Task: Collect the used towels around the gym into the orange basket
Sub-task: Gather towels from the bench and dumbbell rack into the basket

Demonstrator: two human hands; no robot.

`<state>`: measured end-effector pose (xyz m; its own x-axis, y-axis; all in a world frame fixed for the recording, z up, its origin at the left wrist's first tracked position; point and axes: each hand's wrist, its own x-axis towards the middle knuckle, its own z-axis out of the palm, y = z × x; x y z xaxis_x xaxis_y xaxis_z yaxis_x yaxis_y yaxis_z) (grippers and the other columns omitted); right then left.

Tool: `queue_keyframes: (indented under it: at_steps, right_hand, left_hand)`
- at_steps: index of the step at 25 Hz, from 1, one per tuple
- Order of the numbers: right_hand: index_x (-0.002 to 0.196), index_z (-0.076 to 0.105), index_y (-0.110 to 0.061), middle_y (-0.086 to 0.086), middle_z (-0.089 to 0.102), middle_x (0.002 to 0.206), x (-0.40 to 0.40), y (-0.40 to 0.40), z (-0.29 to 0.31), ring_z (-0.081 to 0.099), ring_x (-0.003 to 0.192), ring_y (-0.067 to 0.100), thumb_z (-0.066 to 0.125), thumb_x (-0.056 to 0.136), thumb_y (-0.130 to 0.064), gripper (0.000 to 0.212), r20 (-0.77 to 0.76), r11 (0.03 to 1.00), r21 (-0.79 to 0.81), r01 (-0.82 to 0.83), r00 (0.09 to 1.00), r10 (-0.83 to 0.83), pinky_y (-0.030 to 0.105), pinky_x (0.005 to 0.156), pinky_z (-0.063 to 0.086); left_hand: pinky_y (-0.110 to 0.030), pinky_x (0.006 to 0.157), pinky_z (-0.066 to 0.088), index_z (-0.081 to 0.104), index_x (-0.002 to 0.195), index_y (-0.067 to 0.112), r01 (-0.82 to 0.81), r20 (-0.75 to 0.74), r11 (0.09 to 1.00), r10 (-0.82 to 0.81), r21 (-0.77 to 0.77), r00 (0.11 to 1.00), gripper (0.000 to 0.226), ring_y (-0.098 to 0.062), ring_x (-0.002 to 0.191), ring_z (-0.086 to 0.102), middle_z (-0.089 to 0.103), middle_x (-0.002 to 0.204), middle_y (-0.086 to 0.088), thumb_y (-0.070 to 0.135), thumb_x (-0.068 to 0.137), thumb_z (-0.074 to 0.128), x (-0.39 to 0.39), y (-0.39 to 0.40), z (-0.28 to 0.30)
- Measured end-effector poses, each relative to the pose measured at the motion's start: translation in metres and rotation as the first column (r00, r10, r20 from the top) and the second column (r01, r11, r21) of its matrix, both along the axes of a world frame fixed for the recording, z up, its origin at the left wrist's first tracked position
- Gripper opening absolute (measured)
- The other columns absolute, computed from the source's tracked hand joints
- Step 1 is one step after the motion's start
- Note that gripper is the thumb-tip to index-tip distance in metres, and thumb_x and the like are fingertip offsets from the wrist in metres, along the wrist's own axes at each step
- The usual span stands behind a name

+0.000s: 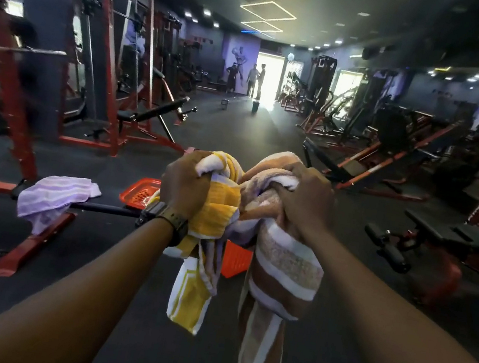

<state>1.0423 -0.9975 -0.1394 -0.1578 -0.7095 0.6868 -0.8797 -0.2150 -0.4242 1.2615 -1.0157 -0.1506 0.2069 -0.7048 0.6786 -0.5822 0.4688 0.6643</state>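
My left hand [188, 183], with a watch on its wrist, grips a bunched yellow and white towel [214, 225]. My right hand [305, 202] grips a brown and white striped towel [280, 271] whose end hangs down low. Both bundles are held together over the orange basket [138, 192], which stands on the dark floor and is mostly hidden behind them. A lilac striped towel [53, 196] lies draped over a black bar of a red machine frame, left of the basket.
Red racks and an incline bench [147, 115] line the left side. More benches and machines [433, 234] stand on the right. A dark floor aisle runs ahead to a bright doorway where three people [251, 79] stand, with a bucket [255, 106] near them.
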Motion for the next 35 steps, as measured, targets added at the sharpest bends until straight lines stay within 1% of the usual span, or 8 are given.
queue_keyframes:
  at_steps: [7,11,15,21,24,28,32,35]
  right_hand:
    - [0.110,0.068,-0.033,0.005,0.068,0.102,-0.044,-0.205,0.002,0.066,0.095,0.033,0.069,0.082,-0.047,0.032,0.012,0.997,-0.069,0.041,0.999,-0.040,0.036,0.070,0.047]
    - [0.109,0.067,-0.032,0.005,0.069,0.102,-0.082,-0.328,-0.016,0.067,0.094,0.034,0.067,0.081,-0.049,0.033,0.065,0.996,-0.087,0.033,0.998,-0.028,0.040,0.072,0.052]
    - [0.109,0.069,-0.033,0.007,0.071,0.102,-0.111,-0.450,-0.019,0.067,0.094,0.035,0.069,0.082,-0.045,0.029,0.128,0.999,-0.053,0.011,0.992,-0.004,0.039,0.072,0.052]
    - [0.111,0.070,-0.030,0.006,0.072,0.102,-0.122,-0.611,-0.030,0.067,0.092,0.031,0.069,0.086,-0.039,0.026,0.146,0.996,-0.088,-0.027,0.988,0.040,0.035,0.070,0.050]
    - [0.110,0.070,-0.031,0.004,0.073,0.102,-0.119,-0.695,-0.045,0.067,0.093,0.029,0.068,0.086,-0.038,0.025,0.179,0.996,-0.089,-0.007,0.983,0.023,0.034,0.069,0.049]
    - [0.109,0.068,-0.032,0.003,0.073,0.104,-0.112,-0.788,-0.063,0.067,0.095,0.029,0.066,0.087,-0.038,0.023,0.253,0.998,-0.060,-0.014,0.967,0.029,0.039,0.073,0.054]
    - [0.111,0.069,-0.030,0.004,0.071,0.110,-0.105,-0.877,-0.086,0.066,0.099,0.028,0.068,0.088,-0.034,0.023,0.326,0.998,-0.035,-0.043,0.944,0.053,0.030,0.073,0.044]
    - [0.112,0.071,-0.028,0.005,0.072,0.113,-0.095,-0.935,-0.107,0.066,0.100,0.028,0.070,0.088,-0.033,0.024,0.370,0.995,-0.020,-0.093,0.924,0.094,0.028,0.073,0.042]
  left_hand:
    - [-0.032,0.076,0.049,0.075,0.111,0.025,0.047,0.031,0.999,-0.047,-0.005,0.998,0.052,-0.029,0.097,0.068,0.076,0.105,-0.007,0.048,0.075,0.046,-0.054,-0.209,0.002]
    - [-0.023,0.071,0.038,0.075,0.109,0.022,0.057,0.021,0.998,-0.057,-0.032,0.998,0.041,-0.023,0.091,0.068,0.077,0.104,-0.006,0.038,0.080,0.052,-0.099,-0.323,-0.010]
    - [-0.025,0.075,0.042,0.074,0.111,0.023,0.045,-0.001,0.999,-0.045,0.020,0.999,0.035,-0.021,0.092,0.068,0.076,0.106,-0.003,0.035,0.084,0.055,-0.136,-0.442,-0.019]
    - [-0.033,0.079,0.053,0.072,0.108,0.016,0.070,-0.101,0.997,-0.067,0.020,0.993,0.023,-0.017,0.090,0.065,0.074,0.102,-0.001,0.016,0.087,0.062,-0.162,-0.602,-0.037]
    - [-0.025,0.079,0.049,0.071,0.107,0.014,0.106,-0.147,0.993,-0.099,0.043,0.984,0.020,-0.018,0.092,0.064,0.072,0.102,-0.001,0.012,0.088,0.064,-0.169,-0.681,-0.052]
    - [0.001,0.069,0.037,0.070,0.107,0.010,0.135,-0.180,0.989,-0.122,0.061,0.976,0.017,-0.001,0.082,0.059,0.069,0.099,0.004,0.012,0.090,0.066,-0.173,-0.764,-0.066]
    - [-0.001,0.072,0.041,0.071,0.108,0.010,0.117,-0.188,0.989,-0.099,0.088,0.977,0.019,0.006,0.084,0.061,0.070,0.099,0.003,0.012,0.090,0.067,-0.167,-0.844,-0.083]
    - [-0.008,0.075,0.046,0.072,0.106,0.011,0.059,-0.182,0.994,-0.043,0.087,0.982,0.019,0.002,0.085,0.063,0.072,0.098,0.002,0.012,0.087,0.069,-0.158,-0.892,-0.097]
